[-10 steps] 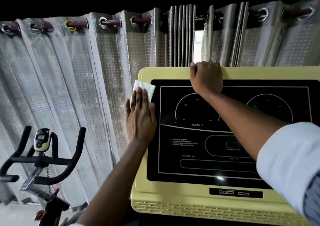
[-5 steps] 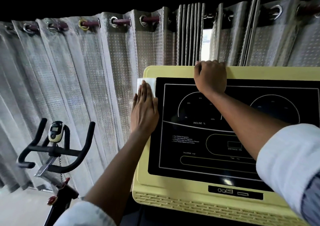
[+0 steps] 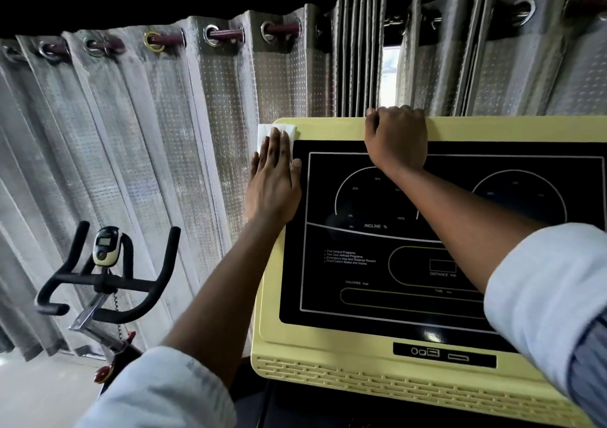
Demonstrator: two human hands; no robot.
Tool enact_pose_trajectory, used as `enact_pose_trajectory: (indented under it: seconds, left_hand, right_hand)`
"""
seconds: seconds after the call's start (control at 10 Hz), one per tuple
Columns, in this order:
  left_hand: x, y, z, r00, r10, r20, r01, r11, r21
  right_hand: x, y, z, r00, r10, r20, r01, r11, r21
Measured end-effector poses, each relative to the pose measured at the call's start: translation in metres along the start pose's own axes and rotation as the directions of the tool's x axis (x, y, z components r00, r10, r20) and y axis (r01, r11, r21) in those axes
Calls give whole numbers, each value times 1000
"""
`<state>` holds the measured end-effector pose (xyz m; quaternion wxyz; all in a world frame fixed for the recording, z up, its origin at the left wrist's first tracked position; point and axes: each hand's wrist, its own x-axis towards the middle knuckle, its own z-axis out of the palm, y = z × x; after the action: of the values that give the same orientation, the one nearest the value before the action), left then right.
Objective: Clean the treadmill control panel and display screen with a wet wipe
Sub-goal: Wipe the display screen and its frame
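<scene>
The treadmill control panel has a pale yellow frame around a black display screen with white dial markings. A white wet wipe lies on the frame's top left corner. My left hand presses flat on the wipe with straight fingers, covering most of it. My right hand curls its fingers over the panel's top edge, and its forearm crosses the screen.
Grey eyelet curtains hang close behind the panel, with a bright gap of window above my right hand. A black exercise bike handlebar with a small monitor stands at the lower left.
My left hand has slid the wipe up the left side of the frame to the top corner. My right hand has kept its grip on the top edge.
</scene>
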<state>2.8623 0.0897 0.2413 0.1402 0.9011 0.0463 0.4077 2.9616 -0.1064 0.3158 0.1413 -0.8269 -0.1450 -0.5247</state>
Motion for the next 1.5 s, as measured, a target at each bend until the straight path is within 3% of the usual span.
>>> enact_pose_trajectory:
  seconds: [0.2,0.4,0.6,0.9,1.1,1.3,1.5]
  left_hand:
    - [-94,-2,26,998,-57,-24,56,998,-21]
    - [-72,-1,17,998,-55,6,55,998,-16]
    - [-117,-3,29,997,-74,11,75,997,-29]
    - [-75,-5,18,999,-43,22,43,999,3]
    - [-115,-3,29,996,-89,4,89,996,-21]
    - [-46,1,7,998,-47,42,48,999,-7]
    - [-144,-2,33,994,-103,29,104,995,-9]
  right_hand:
    - [-1,-1,1,1000,8,1,-8,1000,-10]
    - [-1,-2,1,1000,23,1,-22,1000,-8]
    - [-1,0,1,1000,12,1,-12,1000,-15]
    - [-1,0,1,1000,6,6,-6,1000,-20]
    - [-2,-1,0,1000,8,-2,-8,1000,-18]
    - [-1,-1,0,1000,4,12,-3,1000,-31]
    - [-2,-1,1,1000,9,8,-9,1000,-16]
